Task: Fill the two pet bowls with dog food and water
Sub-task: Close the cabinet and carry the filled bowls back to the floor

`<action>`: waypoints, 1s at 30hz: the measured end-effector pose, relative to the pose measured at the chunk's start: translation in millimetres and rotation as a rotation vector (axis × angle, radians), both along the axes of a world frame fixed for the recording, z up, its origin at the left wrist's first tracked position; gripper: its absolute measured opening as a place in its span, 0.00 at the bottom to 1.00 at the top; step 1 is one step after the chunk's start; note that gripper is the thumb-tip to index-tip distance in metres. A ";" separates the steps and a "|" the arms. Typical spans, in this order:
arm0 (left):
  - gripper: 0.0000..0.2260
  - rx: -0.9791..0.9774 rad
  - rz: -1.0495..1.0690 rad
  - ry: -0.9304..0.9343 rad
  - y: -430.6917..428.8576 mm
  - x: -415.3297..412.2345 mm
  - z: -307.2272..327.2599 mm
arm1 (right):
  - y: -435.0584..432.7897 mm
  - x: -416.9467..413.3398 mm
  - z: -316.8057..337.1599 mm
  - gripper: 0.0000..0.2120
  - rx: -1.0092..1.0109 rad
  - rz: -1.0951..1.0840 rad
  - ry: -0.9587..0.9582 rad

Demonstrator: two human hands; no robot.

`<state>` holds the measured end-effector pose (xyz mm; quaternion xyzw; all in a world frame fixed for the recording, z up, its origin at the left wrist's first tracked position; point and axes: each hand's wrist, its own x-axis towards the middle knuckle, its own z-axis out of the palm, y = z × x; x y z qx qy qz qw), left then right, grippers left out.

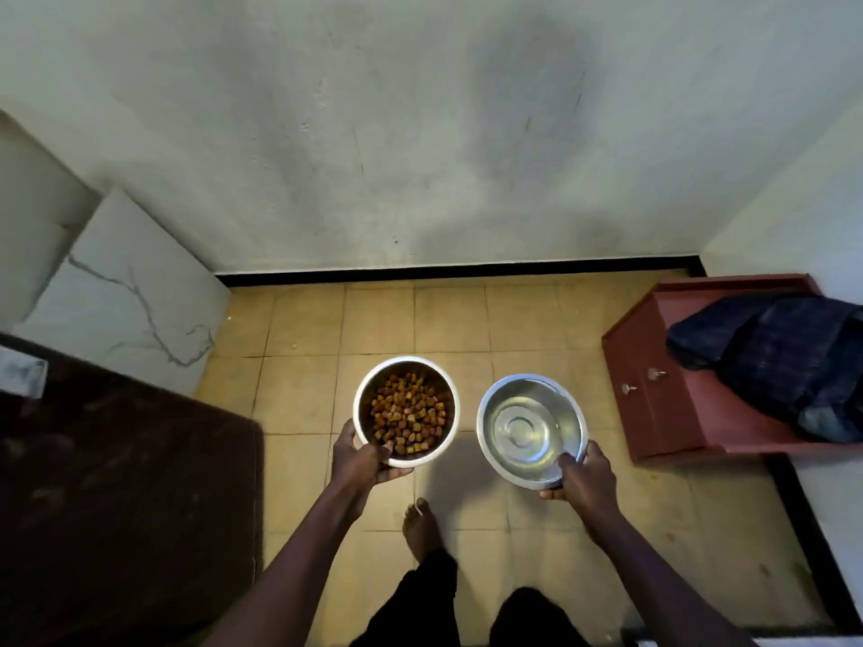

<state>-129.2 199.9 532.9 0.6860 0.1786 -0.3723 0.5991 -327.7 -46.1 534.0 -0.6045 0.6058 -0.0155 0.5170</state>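
Note:
Two round steel pet bowls hang above a yellow tiled floor. The food bowl [405, 366] on the left holds brown dog food kibble [407, 414]. My left hand [360, 461] grips its near rim, thumb over the edge. The water bowl [527, 424] on the right holds clear water. My right hand [585, 481] holds that bowl's near right rim, thumb inside the edge. Both bowls are level and a small gap separates them.
A white wall with a black skirting [457, 268] stands ahead. A marble-patterned slab [130, 291] leans at the left, above a dark brown mat [116, 497]. A red wooden unit [668, 380] with dark cloth [784, 357] on it sits right. My bare foot [420, 530] is below the bowls.

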 end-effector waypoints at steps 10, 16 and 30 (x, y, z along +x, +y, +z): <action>0.32 0.085 0.031 0.066 -79.1 141.3 -231.8 | -56.6 150.3 -233.0 0.12 0.137 -0.130 -0.054; 0.31 0.094 0.050 0.101 -128.3 182.1 -431.3 | -105.5 198.1 -464.9 0.09 0.068 -0.101 -0.010; 0.33 0.020 0.101 0.122 -184.1 225.0 -637.6 | -158.5 260.3 -669.1 0.10 -0.032 -0.166 0.019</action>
